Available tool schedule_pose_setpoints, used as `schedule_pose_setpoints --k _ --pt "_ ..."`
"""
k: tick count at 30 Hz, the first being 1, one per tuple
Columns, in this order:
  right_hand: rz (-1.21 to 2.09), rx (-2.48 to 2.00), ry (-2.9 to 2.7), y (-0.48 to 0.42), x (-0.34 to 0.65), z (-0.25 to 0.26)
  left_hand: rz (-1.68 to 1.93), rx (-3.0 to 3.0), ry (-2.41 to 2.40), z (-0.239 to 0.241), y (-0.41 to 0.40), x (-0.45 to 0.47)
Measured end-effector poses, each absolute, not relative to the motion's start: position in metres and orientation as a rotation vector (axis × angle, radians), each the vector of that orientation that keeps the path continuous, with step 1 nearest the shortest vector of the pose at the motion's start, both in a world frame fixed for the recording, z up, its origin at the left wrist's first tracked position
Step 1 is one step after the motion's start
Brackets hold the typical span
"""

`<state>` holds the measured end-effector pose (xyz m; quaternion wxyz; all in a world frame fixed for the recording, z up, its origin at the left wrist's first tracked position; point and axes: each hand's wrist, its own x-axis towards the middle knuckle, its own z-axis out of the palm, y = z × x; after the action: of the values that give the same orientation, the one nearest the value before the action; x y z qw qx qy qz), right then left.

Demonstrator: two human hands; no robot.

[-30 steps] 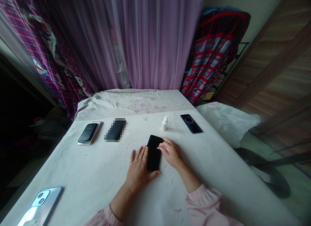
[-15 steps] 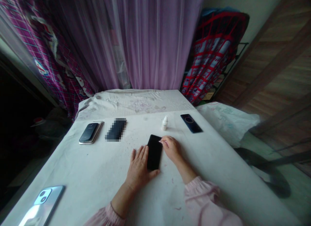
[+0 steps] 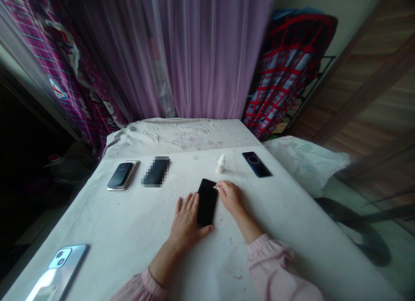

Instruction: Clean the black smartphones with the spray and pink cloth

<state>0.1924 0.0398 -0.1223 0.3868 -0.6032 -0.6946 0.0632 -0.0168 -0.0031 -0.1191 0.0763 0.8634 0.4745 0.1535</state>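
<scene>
A phone [image 3: 207,204] with a dark screen lies face up on the white-covered table. My left hand [image 3: 184,221] holds it steady from the left, fingers along its side edge and thumb across the bottom corner. Above its upper right corner, my right hand [image 3: 229,195] is closed in a pinch on a small thin stick [image 3: 216,187], pale and pinkish, that looks like a cotton swab. The tip is at the screen's edge; whether it touches is too small to tell. Just beyond the phone stands a small white dropper bottle [image 3: 221,163], upright.
A dark blue phone [image 3: 257,164] lies at the right, near the table edge. To the left are two stacked phones [image 3: 122,175] and a blurred-out dark object [image 3: 156,171]. A silver-blue phone [image 3: 61,270] sits at the near left. Purple curtains [image 3: 207,55] hang behind the table [image 3: 129,232].
The whole view has shifted very slightly. Both hands stay in nearly the same place on the phone, and the pinch on the small stick is unchanged.
</scene>
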Motion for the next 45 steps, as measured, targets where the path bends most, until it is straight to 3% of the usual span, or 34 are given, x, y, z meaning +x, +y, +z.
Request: schedule_pose_setpoints --k 9,26,45 --pt "0.162 -1.501 -1.771 0.043 0.196 -0.122 0.436 2.658 1.240 -0.116 0.003 -0.038" --pt "0.178 -1.476 -1.909 -0.008 0.184 -0.120 0.408 2.513 1.378 -0.101 -0.003 -0.023" --pt "0.182 -1.462 -1.863 0.000 0.183 -0.119 0.353 2.484 1.445 -0.090 -0.003 -0.017"
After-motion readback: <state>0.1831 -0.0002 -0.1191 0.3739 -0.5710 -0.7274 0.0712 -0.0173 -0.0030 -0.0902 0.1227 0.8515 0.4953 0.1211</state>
